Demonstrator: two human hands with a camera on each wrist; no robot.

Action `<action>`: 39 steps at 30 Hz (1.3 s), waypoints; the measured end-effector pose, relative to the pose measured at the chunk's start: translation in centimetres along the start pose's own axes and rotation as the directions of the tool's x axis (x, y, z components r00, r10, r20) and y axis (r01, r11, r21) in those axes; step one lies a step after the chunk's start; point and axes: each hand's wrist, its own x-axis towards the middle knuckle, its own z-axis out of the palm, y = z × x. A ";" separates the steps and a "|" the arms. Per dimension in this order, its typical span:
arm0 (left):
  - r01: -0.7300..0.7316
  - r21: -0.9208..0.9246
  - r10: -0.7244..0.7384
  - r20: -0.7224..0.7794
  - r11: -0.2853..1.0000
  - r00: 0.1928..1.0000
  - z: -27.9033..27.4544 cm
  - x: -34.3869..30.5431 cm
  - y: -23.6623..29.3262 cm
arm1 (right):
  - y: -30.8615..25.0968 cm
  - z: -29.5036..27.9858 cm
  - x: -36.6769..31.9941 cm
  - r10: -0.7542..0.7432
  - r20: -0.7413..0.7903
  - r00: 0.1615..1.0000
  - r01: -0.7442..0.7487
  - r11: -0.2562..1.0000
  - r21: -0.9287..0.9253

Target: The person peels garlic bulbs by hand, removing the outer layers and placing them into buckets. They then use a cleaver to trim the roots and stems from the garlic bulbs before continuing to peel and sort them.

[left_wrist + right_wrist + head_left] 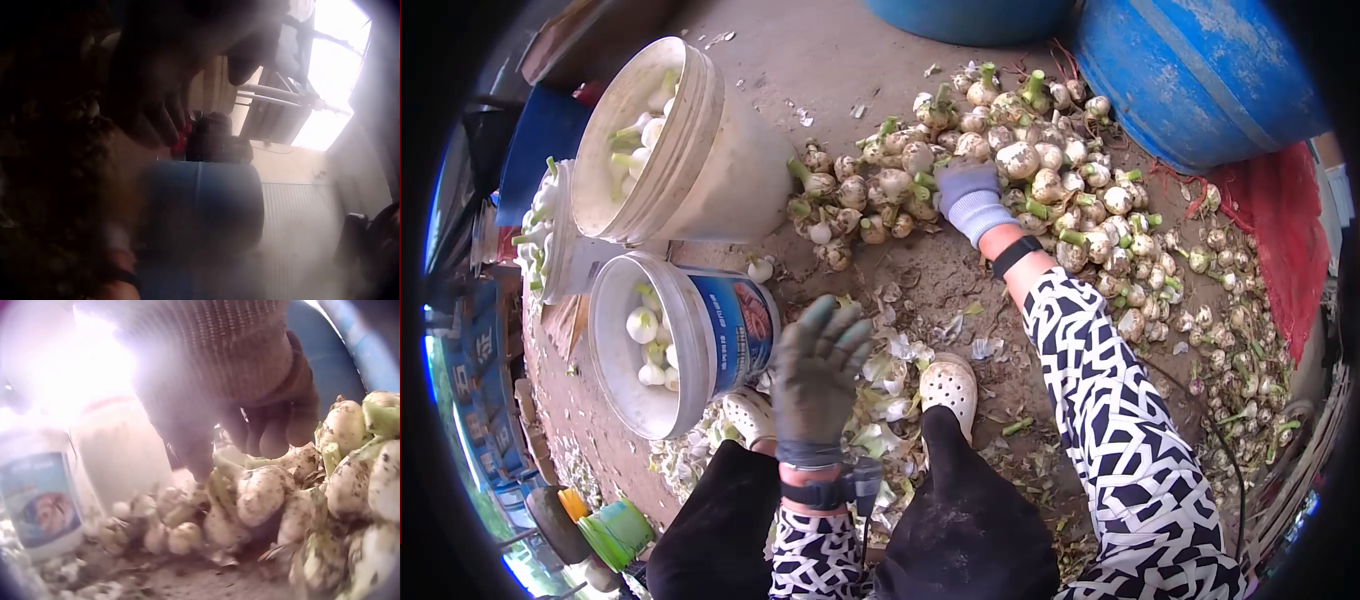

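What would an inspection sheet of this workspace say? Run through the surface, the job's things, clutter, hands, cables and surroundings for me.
Surface: brown ground, littered.
Job's things: soiled bulbs with cut stems lie heaped; cleaner, whiter ones sit in the white bucket and the labelled bucket.
Clutter: pale peelings around the shoes.
Left hand: gloved, fingers extended, holding nothing; slightly blurred.
Right hand: gloved, at the heap; whether it grips a bulb is hidden.
Cables: dark cable beside the right sleeve; short wire below the left wrist.
Surroundings: blue drum and red sheet beyond the heap.
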 end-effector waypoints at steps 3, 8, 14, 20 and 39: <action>-0.092 0.508 0.100 0.011 0.857 0.995 0.6 1.7 -3.3 | 1.2 -0.7 -0.5 -0.140 0.024 0.990 0.130 0.960 0.250; -0.507 0.862 0.530 0.426 0.010 0.734 2.1 4.3 -7.2 | 0.2 -3.9 -11.7 -0.098 0.197 0.976 -0.165 0.264 0.950; -0.437 0.689 0.314 0.306 0.578 0.899 0.9 0.6 -7.0 | -1.3 -4.4 -20.5 -0.057 0.136 0.989 -0.143 -0.143 0.979; 0.184 -0.062 -0.161 0.273 0.981 0.948 0.6 -1.9 -3.7 | -1.5 -6.8 -22.7 -0.322 0.214 0.922 -0.331 -0.371 0.868; -0.242 0.537 0.219 0.108 0.808 0.970 2.0 -2.4 -2.3 | -4.2 -5.6 -22.7 -0.760 0.031 0.649 -0.721 -0.601 0.344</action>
